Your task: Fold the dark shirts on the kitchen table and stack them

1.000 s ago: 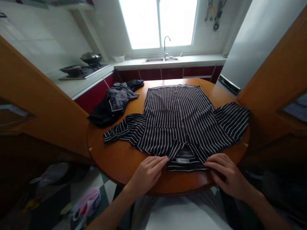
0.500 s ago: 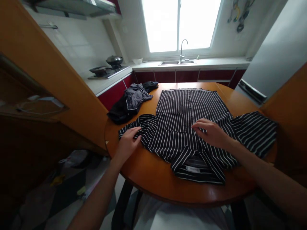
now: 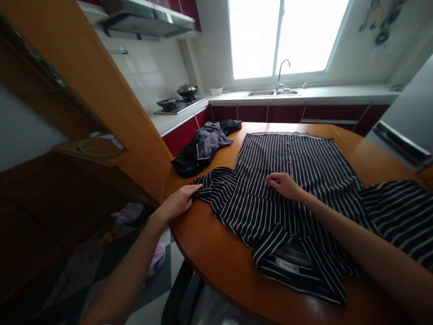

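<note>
A black shirt (image 3: 262,198) with white stripes lies spread on the wooden table (image 3: 194,234), its collar towards me and its hem towards the window. My left hand (image 3: 177,201) rests at the end of the left-side sleeve (image 3: 216,183). Its fingers are stretched over the cuff, with the thumb apart from them. Over the shirt's chest pocket is my right hand (image 3: 284,185), fingers curled in and holding nothing visible. Whether its fingertips touch the cloth is unclear. The other sleeve (image 3: 402,212) extends to the right, beyond my right forearm.
A heap of dark and grey clothes (image 3: 208,144) lies at the table's far left. Beyond stand a stove with a pan (image 3: 187,91), a counter with a sink (image 3: 260,93) and a fridge (image 3: 412,108). A wooden partition (image 3: 142,135) rises close on the left.
The view has turned left. My left hand has moved outward to the sleeve's end and now lies on the cuff. My right hand has shifted left across the shirt, and its fingers have curled in.
</note>
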`<move>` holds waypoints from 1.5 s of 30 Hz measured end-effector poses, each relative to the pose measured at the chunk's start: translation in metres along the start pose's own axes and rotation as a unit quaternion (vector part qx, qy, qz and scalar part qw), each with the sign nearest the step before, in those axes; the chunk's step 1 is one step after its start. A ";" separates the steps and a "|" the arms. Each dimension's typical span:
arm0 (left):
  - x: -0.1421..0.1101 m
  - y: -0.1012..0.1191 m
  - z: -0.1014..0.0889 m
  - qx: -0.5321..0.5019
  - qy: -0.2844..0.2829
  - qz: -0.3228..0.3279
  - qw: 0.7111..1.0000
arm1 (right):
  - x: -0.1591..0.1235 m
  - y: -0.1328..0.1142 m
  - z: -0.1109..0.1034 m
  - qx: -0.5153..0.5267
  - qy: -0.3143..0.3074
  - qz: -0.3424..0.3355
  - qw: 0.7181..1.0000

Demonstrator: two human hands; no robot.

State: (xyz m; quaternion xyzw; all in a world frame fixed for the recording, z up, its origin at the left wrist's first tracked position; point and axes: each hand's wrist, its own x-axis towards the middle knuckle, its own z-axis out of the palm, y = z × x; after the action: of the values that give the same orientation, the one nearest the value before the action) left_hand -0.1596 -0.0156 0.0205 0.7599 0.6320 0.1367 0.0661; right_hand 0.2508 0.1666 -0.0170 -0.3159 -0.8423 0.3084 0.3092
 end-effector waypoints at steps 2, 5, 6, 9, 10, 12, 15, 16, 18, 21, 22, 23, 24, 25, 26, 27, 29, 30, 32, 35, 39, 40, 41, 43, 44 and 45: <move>0.001 -0.001 -0.003 0.004 0.002 -0.013 1.000 | -0.002 0.007 0.003 0.009 0.016 0.012 1.000; 0.010 -0.002 -0.009 0.002 0.006 -0.033 0.999 | -0.005 0.009 0.004 0.018 0.030 0.018 0.999; 0.015 -0.003 -0.012 -0.008 0.005 -0.036 0.999 | -0.005 0.007 0.004 0.023 0.034 0.018 0.999; 0.033 0.001 -0.031 -0.036 0.001 -0.068 0.997 | -0.005 -0.005 0.004 0.056 0.038 0.023 0.997; 0.040 0.004 -0.040 -0.044 0.000 -0.087 0.995 | -0.005 -0.010 0.004 0.074 0.035 0.026 0.996; 0.058 0.017 -0.061 -0.076 -0.004 -0.122 0.990 | -0.005 -0.021 0.004 0.115 0.027 0.035 0.992; 0.088 0.050 -0.087 -0.178 -0.021 -0.147 0.973 | -0.005 -0.039 0.004 0.192 0.010 0.063 0.979; 0.099 0.064 -0.092 -0.217 -0.024 -0.149 0.964 | -0.005 -0.045 0.003 0.223 0.003 0.077 0.972; 0.121 0.096 -0.093 -0.292 -0.031 -0.135 0.946 | -0.006 -0.054 0.001 0.292 -0.004 0.113 0.950; 0.150 0.143 -0.070 -0.398 -0.091 -0.086 0.909 | -0.006 -0.064 -0.005 0.396 0.005 0.168 0.903; 0.158 0.156 -0.058 -0.425 -0.126 -0.072 0.894 | -0.005 -0.065 -0.006 0.421 0.012 0.183 0.888; 0.165 0.167 -0.045 -0.447 -0.162 -0.059 0.878 | -0.005 -0.064 -0.008 0.437 0.019 0.196 0.877; 0.172 0.175 -0.033 -0.464 -0.190 -0.050 0.864 | -0.005 -0.062 -0.009 0.444 0.027 0.208 0.871; 0.179 0.180 -0.021 -0.476 -0.206 -0.043 0.854 | -0.005 -0.059 -0.009 0.443 0.035 0.222 0.868; 0.184 0.180 -0.011 -0.483 -0.207 -0.039 0.850 | -0.005 -0.055 -0.008 0.435 0.044 0.240 0.867; 0.190 0.177 -0.003 -0.485 -0.195 -0.036 0.852 | -0.006 -0.050 -0.007 0.422 0.052 0.259 0.867; 0.199 0.160 0.008 -0.476 -0.132 -0.038 0.869 | -0.008 -0.040 -0.004 0.388 0.063 0.292 0.872; 0.203 0.147 0.011 -0.465 -0.087 -0.043 0.880 | -0.010 -0.037 -0.002 0.369 0.065 0.301 0.877; 0.206 0.119 0.018 -0.438 0.013 -0.059 0.897 | -0.012 -0.033 -0.001 0.340 0.069 0.302 0.888; 0.204 0.078 0.034 -0.396 0.138 -0.075 0.905 | -0.011 -0.035 -0.010 0.329 0.087 0.287 0.896; 0.200 0.047 0.061 -0.318 0.176 -0.031 0.931 | -0.010 -0.040 -0.034 0.338 0.127 0.283 0.888; 0.200 0.044 0.065 -0.302 0.170 -0.014 0.938 | -0.010 -0.040 -0.040 0.335 0.137 0.291 0.886; 0.201 0.043 0.069 -0.291 0.163 0.004 0.943 | -0.011 -0.039 -0.045 0.327 0.149 0.300 0.884; 0.203 0.042 0.073 -0.271 0.148 0.044 0.950 | -0.012 -0.035 -0.051 0.296 0.180 0.319 0.882; 0.203 0.042 0.074 -0.258 0.140 0.069 0.954 | -0.013 -0.032 -0.052 0.276 0.195 0.326 0.883; 0.204 0.043 0.074 -0.239 0.131 0.095 0.957 | -0.013 -0.028 -0.053 0.256 0.205 0.331 0.885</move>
State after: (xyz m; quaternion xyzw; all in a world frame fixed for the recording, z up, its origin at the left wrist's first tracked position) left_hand -0.0644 0.1813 -0.0132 0.7539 0.5089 0.3876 0.1497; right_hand 0.2870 0.1571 0.0312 -0.5423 -0.4987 0.5259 0.4250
